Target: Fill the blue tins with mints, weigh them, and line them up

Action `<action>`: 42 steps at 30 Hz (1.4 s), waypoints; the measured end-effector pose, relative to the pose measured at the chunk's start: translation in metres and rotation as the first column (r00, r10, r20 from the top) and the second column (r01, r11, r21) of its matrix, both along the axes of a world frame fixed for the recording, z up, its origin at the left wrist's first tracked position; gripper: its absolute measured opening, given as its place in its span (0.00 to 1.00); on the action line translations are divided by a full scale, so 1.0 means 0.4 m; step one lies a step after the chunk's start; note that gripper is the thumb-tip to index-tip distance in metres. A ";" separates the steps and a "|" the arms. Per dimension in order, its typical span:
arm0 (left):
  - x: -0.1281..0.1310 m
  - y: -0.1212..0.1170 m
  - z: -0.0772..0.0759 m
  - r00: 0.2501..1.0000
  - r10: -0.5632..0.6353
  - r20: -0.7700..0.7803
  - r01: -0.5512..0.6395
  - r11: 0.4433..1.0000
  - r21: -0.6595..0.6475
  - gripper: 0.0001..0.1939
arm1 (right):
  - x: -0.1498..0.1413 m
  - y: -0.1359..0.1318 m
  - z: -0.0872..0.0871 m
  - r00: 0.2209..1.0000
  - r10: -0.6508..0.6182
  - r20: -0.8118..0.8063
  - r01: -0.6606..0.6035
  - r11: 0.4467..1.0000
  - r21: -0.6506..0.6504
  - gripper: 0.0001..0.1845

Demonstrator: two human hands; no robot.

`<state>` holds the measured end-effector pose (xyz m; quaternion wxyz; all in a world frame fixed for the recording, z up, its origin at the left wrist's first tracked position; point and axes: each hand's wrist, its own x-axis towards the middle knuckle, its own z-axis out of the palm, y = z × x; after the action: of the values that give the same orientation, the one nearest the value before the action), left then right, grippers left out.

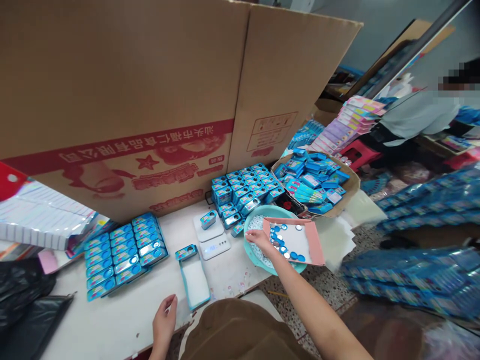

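Note:
My right hand (260,242) reaches over a turquoise basin (249,250) full of small pale beads (257,225). Its fingertips are pinched together above the beads, and what they hold, if anything, is too small to make out. Beside it, a pink shallow box (315,242) with loose blue and silver round lids (281,237) rests on the basin. My left hand (165,315) hovers at the table's front edge, fingers loosely curled together with nothing visible in them. Nearby is an open blue-rimmed tray (197,282) with a small blue tin (186,251) at its far end.
A digital scale (213,246) carries one blue tin (208,219). Blue tins stand in rows at left (125,255) and stacked behind the basin (243,187). A tall cardboard box (150,75) walls off the back. Another carton (350,187) holds jumbled blue packs. A person (412,117) is at right.

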<state>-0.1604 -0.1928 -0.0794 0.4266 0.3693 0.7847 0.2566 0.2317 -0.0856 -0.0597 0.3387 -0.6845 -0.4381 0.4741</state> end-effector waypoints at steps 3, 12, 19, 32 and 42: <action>-0.005 -0.002 -0.009 1.000 0.004 0.005 -0.004 1.000 -0.003 0.24 | -0.058 0.110 0.027 0.997 0.030 0.072 -0.035 0.997 0.070 0.14; -0.041 -0.042 -0.029 0.995 0.101 0.010 -0.101 0.994 -0.045 0.26 | -0.224 0.344 0.055 0.916 0.232 0.329 -0.294 0.944 0.152 0.07; -0.054 -0.084 -0.048 0.982 0.188 0.027 -0.185 0.978 -0.097 0.27 | -0.252 0.368 0.022 0.829 0.341 0.442 -0.431 0.894 0.118 0.08; -0.059 -0.050 -0.038 0.981 0.194 -0.006 -0.193 0.971 -0.142 0.27 | -0.247 0.346 0.026 0.835 0.269 0.480 -0.397 0.899 0.186 0.12; -0.037 -0.012 -0.028 0.989 0.145 -0.011 -0.145 0.980 -0.134 0.26 | -0.152 0.076 0.042 0.924 0.007 0.382 -0.106 0.966 0.237 0.12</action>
<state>-0.1753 -0.1977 -0.0905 0.4304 0.2818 0.8252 0.2332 0.1709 -0.0554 -0.0430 0.3187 -0.7010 -0.5718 0.2830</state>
